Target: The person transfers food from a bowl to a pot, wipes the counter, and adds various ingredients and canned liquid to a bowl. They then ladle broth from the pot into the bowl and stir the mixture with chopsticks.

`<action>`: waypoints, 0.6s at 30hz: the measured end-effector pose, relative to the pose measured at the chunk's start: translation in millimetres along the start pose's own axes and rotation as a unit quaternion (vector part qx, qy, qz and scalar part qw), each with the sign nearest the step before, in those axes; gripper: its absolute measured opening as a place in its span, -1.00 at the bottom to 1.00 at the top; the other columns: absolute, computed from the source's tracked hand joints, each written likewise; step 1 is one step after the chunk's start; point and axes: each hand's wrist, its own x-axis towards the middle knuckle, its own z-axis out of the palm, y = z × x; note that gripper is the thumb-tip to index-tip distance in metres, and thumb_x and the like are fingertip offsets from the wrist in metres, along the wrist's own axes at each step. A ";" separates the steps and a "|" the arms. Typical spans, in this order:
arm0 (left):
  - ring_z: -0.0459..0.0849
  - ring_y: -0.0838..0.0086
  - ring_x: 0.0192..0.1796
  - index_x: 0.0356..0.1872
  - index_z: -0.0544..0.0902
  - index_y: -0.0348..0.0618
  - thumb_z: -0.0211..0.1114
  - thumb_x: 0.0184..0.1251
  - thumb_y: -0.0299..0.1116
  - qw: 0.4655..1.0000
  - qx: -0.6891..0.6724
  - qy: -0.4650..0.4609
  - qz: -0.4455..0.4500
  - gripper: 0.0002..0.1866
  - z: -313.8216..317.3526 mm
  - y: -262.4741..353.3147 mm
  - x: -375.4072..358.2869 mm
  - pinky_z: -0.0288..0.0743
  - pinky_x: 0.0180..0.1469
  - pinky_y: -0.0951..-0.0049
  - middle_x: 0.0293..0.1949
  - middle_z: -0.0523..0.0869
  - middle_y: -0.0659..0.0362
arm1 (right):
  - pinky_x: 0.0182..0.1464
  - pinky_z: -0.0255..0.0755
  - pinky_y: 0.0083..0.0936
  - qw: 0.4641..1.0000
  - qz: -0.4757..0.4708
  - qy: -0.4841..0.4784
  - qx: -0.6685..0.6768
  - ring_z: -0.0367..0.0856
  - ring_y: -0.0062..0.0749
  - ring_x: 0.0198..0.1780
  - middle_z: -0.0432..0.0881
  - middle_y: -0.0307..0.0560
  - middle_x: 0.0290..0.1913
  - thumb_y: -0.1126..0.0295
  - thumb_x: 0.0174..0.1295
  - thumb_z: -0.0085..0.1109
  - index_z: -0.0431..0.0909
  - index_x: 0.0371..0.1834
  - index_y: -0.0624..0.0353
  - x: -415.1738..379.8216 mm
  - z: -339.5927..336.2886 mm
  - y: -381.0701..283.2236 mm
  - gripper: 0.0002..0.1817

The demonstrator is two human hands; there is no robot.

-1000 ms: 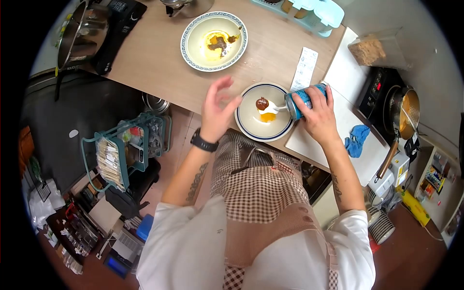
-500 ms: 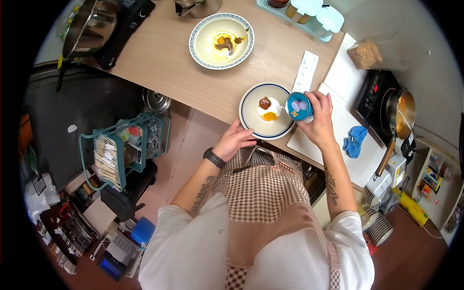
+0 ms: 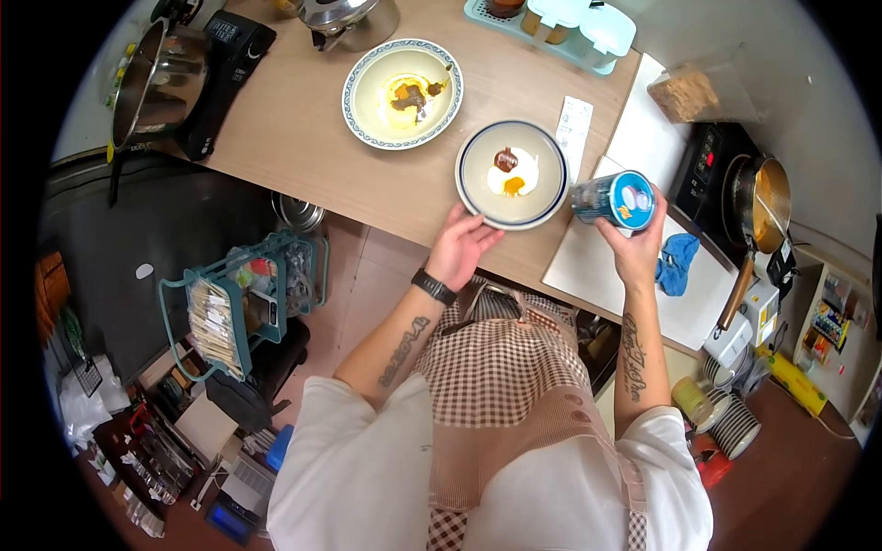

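Observation:
My left hand (image 3: 464,246) grips the near-left rim of a cream bowl (image 3: 473,195) with a dark blue line around its edge. Inside the bowl lie a white heap (image 3: 527,171), a dark reddish-brown paste (image 3: 506,160) and a yellow-orange dab (image 3: 514,187). My right hand (image 3: 638,246) is wrapped round a blue canister (image 3: 597,197), tilted just right of the bowl and apart from it. Further back stands a second bowl (image 3: 360,119) with a blue patterned rim, holding yellow and brown seasonings.
A paper slip (image 3: 574,129) lies behind the canister. At right are a blue cloth (image 3: 677,264) and a pan (image 3: 772,202) on an induction cooker (image 3: 703,170). Lidded seasoning jars (image 3: 602,32) and a metal pot (image 3: 354,23) stand at the back; a large pot (image 3: 175,83) is at left.
My right hand has drawn the canister away from above the bowl, to the right, and its tilt has changed. The bowl has shifted away from me, my left hand still at its rim.

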 end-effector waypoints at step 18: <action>0.50 0.15 0.32 0.27 0.40 -0.31 0.13 0.45 -0.38 0.972 -0.052 0.052 0.223 -0.57 -31.1 99.2 79.1 0.34 0.46 0.02 0.27 0.53 -0.03 | 0.51 0.11 -0.26 0.974 -0.018 0.212 -0.072 0.16 0.03 0.53 0.18 0.32 0.48 0.23 -0.06 0.59 -0.11 0.57 0.31 93.8 -26.4 57.3 0.22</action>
